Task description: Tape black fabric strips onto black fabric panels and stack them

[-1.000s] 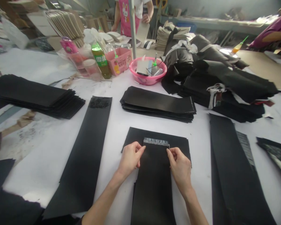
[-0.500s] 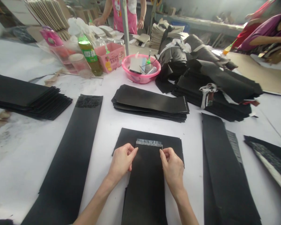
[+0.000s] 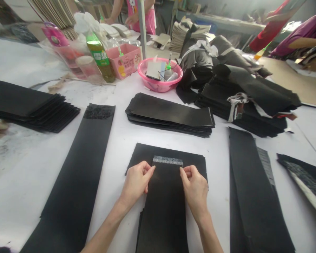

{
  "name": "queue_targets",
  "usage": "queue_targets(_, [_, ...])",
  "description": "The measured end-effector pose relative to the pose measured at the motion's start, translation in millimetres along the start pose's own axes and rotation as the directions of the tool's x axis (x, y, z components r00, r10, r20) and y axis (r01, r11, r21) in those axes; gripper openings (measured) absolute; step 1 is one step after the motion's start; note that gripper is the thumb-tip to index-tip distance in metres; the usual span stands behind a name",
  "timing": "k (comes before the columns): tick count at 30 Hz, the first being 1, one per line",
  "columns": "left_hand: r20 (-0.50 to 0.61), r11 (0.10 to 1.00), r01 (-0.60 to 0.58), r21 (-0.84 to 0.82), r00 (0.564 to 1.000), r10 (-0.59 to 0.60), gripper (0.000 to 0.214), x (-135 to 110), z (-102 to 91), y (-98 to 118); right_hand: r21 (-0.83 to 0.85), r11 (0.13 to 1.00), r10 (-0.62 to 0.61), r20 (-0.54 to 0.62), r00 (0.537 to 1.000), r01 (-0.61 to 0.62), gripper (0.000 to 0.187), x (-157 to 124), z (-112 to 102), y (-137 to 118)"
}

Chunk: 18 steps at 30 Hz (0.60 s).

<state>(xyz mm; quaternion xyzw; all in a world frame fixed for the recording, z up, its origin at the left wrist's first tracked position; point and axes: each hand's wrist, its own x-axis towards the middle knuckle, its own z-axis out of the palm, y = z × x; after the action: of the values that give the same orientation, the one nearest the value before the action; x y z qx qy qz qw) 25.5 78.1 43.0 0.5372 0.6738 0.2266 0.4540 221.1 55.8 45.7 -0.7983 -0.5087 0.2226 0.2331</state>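
Observation:
A long black strip [image 3: 164,203] of sheet material runs from the lower edge of the view up between my hands. My left hand [image 3: 137,179] pinches its left edge near the far end, and my right hand [image 3: 195,188] pinches the right edge at about the same height. Just past my fingertips, a shiny greyish band [image 3: 168,160] crosses the strip's far end. Beneath that end lies a wider black piece [image 3: 142,153], crosswise on the white table [image 3: 116,211]. What the hidden fingers touch underneath cannot be seen.
Beyond my hands lies a stack of black strips [image 3: 168,110]. Other black strips lie left [image 3: 79,179] and right [image 3: 255,186]. Farther back stand a pink basin [image 3: 160,85], a green-labelled bottle [image 3: 101,59], a pink box [image 3: 127,63] and a black material pile [image 3: 242,102]. People work across the table.
My hands keep the same pinch on the black strip, with hardly any movement. The view has shifted slightly. In the background, a person in pink has moved their arms.

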Motion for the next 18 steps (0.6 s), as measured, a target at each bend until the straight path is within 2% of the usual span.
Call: queue_targets(18, [-0.014, 1.000, -0.017, 0.004, 1.000, 0.017, 0.037, 0.0, -0.2, 1.9, -0.026, 0.999, 0.026, 0.015, 1.000, -0.026, 0.025, 4.4, -0.8, -0.8])
